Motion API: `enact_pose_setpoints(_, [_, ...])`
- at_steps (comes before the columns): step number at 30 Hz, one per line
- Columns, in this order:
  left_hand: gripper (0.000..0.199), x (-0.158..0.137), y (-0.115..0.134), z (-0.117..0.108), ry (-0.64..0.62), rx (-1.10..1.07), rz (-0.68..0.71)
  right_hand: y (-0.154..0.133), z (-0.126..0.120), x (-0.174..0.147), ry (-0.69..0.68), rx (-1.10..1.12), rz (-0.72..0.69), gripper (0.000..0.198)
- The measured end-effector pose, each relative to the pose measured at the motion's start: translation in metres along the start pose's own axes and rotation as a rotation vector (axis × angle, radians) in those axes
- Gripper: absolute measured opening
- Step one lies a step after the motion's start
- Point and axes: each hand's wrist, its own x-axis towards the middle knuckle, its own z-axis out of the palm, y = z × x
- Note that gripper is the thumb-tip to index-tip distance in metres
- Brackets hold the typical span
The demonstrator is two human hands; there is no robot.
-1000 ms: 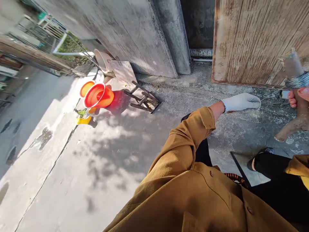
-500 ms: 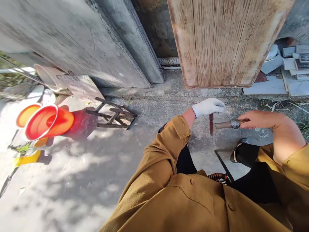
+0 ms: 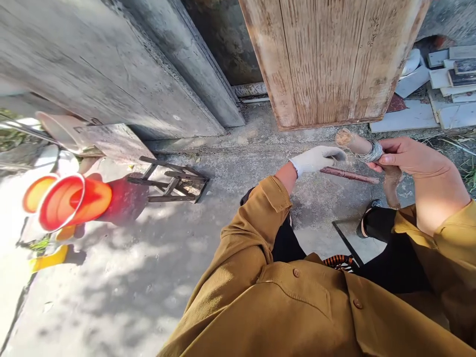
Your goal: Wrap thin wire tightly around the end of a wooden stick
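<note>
My left hand (image 3: 316,160), in a white glove, has its fingers curled around one end of a reddish-brown rod (image 3: 349,175). The rod points right, with its far end near my right hand. Bare and closed, my right hand (image 3: 412,153) grips a wooden handle (image 3: 359,144) just beside a coil of grey wire (image 3: 371,150) wound around it. The handle's pale round butt faces up and left. A curved brown piece (image 3: 391,186) hangs below my right fingers; its join with the handle is hidden by the hand.
A grooved wooden panel (image 3: 334,59) leans ahead, and a large grey slab (image 3: 122,74) stands to its left. On the concrete lie a small dark wooden frame (image 3: 174,181) and an orange-red bucket (image 3: 74,201). Stacked tiles (image 3: 453,82) fill the far right.
My right hand has risen slightly and turned the handle, so its butt now points up and left. The rod in my left hand has swung from upright to nearly level.
</note>
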Motion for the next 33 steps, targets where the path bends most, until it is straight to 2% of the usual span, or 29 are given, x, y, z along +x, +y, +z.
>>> enact_pose_setpoints(2, [0.048, 0.001, -0.002, 0.001, 0.086, 0.112, -0.089, 0.001, 0.0, 0.001, -0.006, -0.011, 0.007, 0.051])
enact_pose_setpoints(5, [0.045, -0.002, 0.003, 0.002, 0.395, 0.39, -0.245, 0.002, 0.004, 0.006, -0.022, -0.027, 0.039, 0.057])
enact_pose_setpoints(7, [0.051, -0.006, 0.006, 0.003, 0.607, 0.513, -0.182, 0.001, 0.008, 0.011, -0.012, -0.016, 0.06, 0.059])
enact_pose_setpoints(9, [0.062, -0.007, 0.005, 0.006, 0.672, 0.453, 0.024, -0.001, 0.014, 0.017, -0.009, 0.014, 0.043, 0.059])
enact_pose_setpoints(11, [0.072, -0.004, 0.0, 0.012, 0.578, 0.248, 0.198, -0.002, 0.019, 0.023, -0.015, 0.046, -0.001, 0.058])
enact_pose_setpoints(12, [0.076, -0.001, -0.004, 0.016, 0.506, 0.133, 0.237, -0.003, 0.022, 0.026, -0.015, 0.057, -0.016, 0.058])
enact_pose_setpoints(14, [0.083, 0.006, -0.012, 0.025, 0.372, -0.059, 0.224, -0.003, 0.025, 0.031, -0.007, 0.065, -0.02, 0.059])
enact_pose_setpoints(16, [0.084, 0.011, -0.016, 0.032, 0.315, -0.185, 0.134, -0.002, 0.028, 0.034, -0.011, 0.061, -0.012, 0.061])
enact_pose_setpoints(19, [0.062, 0.011, -0.012, 0.036, 0.282, -0.286, 0.011, -0.001, 0.03, 0.036, -0.046, 0.059, -0.023, 0.061])
enact_pose_setpoints(23, [0.026, 0.001, 0.002, 0.035, 0.119, -0.488, -0.026, 0.0, 0.03, 0.035, -0.052, 0.088, -0.054, 0.06])
enact_pose_setpoints(27, [0.013, -0.006, 0.012, 0.035, 0.112, -0.639, -0.111, 0.005, 0.024, 0.034, -0.007, 0.109, -0.028, 0.059])
enact_pose_setpoints(30, [0.02, -0.008, 0.013, 0.036, 0.135, -0.635, -0.184, 0.01, 0.019, 0.033, 0.036, 0.147, 0.029, 0.061])
enact_pose_setpoints(33, [0.032, -0.01, 0.013, 0.036, 0.223, -0.684, -0.151, 0.013, 0.017, 0.033, 0.132, 0.192, 0.064, 0.058])
